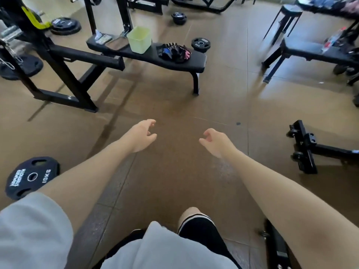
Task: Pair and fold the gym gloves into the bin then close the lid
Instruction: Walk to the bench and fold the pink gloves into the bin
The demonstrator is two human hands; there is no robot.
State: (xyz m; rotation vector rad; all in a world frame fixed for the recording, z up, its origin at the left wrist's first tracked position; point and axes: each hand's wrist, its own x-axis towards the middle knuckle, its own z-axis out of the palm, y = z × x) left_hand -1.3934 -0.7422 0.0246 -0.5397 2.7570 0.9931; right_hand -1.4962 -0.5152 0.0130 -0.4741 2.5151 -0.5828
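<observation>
both hands out over the floor, well short of the bench (186, 62). left hand (140, 135) at 11 o'clock, right hand (215, 141) at 1 o'clock; fingers loosely curled, each grip empty, touching nothing. gym gloves (173, 51) sat in a mixed pile at 12 o'clock on the bench's near end. green bin (139, 40) stood upright just left of the pile, top open. 10kg plate (32, 176) lay on the floor at 8 o'clock.
</observation>
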